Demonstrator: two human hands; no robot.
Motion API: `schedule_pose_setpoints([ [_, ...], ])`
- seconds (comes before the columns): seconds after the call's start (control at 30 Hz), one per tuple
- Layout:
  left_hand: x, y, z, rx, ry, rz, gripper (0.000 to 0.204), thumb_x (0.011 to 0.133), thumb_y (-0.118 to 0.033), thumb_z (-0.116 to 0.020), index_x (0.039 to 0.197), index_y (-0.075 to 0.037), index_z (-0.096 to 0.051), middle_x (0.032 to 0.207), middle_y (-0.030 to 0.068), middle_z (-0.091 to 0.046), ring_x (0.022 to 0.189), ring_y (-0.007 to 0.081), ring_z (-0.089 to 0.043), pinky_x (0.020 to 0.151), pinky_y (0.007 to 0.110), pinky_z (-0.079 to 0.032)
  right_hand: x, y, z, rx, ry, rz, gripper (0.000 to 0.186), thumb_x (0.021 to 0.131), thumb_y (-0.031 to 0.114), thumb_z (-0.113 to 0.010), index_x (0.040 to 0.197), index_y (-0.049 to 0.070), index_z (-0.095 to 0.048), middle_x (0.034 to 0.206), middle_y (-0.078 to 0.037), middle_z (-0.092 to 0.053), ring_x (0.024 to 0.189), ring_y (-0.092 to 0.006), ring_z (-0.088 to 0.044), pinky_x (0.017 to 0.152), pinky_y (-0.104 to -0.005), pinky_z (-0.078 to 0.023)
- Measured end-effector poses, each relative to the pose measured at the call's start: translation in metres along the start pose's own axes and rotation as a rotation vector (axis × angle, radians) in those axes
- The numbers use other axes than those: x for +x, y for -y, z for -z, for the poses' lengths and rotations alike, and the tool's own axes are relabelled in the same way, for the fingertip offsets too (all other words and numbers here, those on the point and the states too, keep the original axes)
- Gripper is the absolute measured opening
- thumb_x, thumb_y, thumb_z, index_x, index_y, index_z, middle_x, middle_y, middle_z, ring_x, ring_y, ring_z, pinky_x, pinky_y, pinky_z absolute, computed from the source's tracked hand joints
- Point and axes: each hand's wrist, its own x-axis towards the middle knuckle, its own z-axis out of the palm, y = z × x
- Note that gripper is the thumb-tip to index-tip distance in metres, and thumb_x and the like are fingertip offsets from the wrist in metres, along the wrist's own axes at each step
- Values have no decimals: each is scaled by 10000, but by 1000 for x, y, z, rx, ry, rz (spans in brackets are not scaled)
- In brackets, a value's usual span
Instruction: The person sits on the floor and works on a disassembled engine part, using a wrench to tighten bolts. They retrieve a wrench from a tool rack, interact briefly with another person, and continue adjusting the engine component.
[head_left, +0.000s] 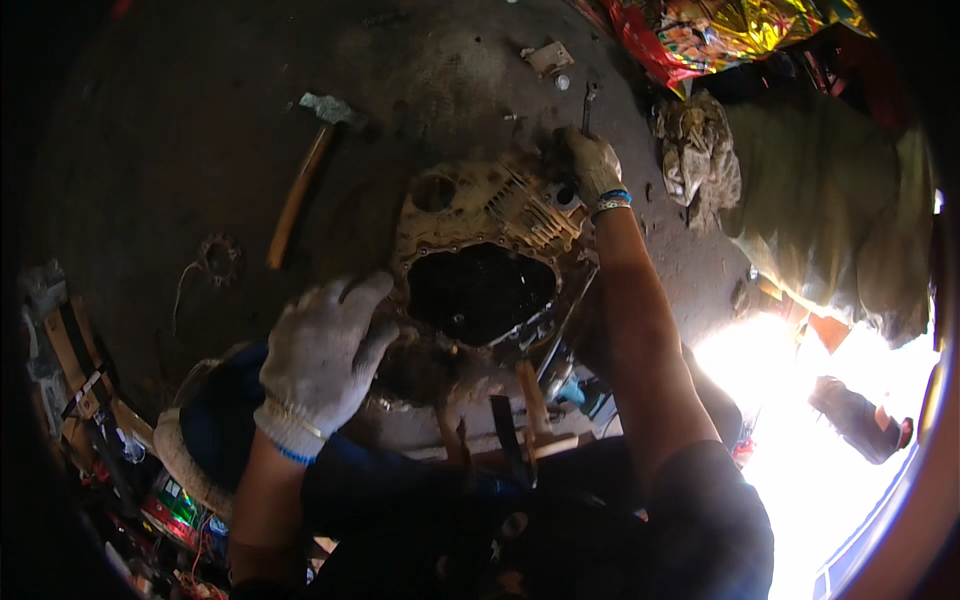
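A dirty cast-metal gearbox housing (pixel 480 215) lies on the dark floor in front of me, with a large dark opening (pixel 480 290) in its near part. My left hand (pixel 325 350), in a pale work glove, is beside the housing's left edge; its fingers and thumb are apart and nothing is in it. Beyond the housing's far right corner, my gloved right hand (pixel 595 163) is closed round the near end of a slim metal wrench (pixel 589 105). The wrench points away from me, and its near end is hidden under the fingers.
A hammer (pixel 302 185) with a wooden handle lies to the left, near a round metal ring (pixel 218 260). A crumpled cloth (pixel 697 155) is at the right. Small scraps (pixel 547 58) lie at the far side; several tools (pixel 530 410) lie close to my body.
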Motion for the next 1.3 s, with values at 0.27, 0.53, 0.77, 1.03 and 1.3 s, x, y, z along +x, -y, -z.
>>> schedule_pose_setpoints([
  [0.27, -15, -6, -13, 136, 87, 66, 651, 974, -583, -521, 1439, -128, -495, 1434, 211, -547, 1338, 378, -518, 1090, 469, -443, -146, 80, 20, 508, -54, -152, 466, 981, 344, -619, 1277, -16, -636, 1098, -125, -733, 957, -193, -706, 819, -303, -562],
  [0.53, -13, -33, -60, -408, -217, -52, 659, 974, -554, -563, 1418, -68, -530, 1366, 192, -607, 1276, 359, -570, 1069, 424, -456, -286, 109, 13, 502, 61, -115, 590, 992, 418, -612, 1427, 29, -529, 1283, -172, -665, 1192, -262, -625, 1025, -338, -461],
  [0.77, -22, -18, -91, -670, -278, -129, 301, 985, -287, -619, 1179, -71, -695, 1147, 137, -714, 1076, 282, -669, 969, 342, -487, -331, 69, -7, 1308, 290, 43, 366, 1031, 205, -589, 1331, -5, -574, 1227, -106, -675, 1107, -167, -644, 979, -319, -531],
  [1.03, -15, -35, -84, -735, -65, -173, 304, 973, -246, -648, 1217, -72, -699, 1117, 76, -730, 1031, 159, -668, 922, 301, -501, -371, 5, 36, 417, 57, -12, 376, 1009, 278, -613, 1293, 32, -606, 1029, -74, -726, 873, -127, -698, 728, -275, -556],
  [1.3, -26, -80, -80, -560, 83, -394, 265, 960, -138, -656, 1196, -30, -709, 1189, 96, -704, 1133, 184, -629, 1001, 295, -469, -425, -21, 48, 163, 31, 34, 357, 1008, 181, -587, 1332, 32, -562, 893, -88, -735, 683, -136, -687, 638, -296, -552],
])
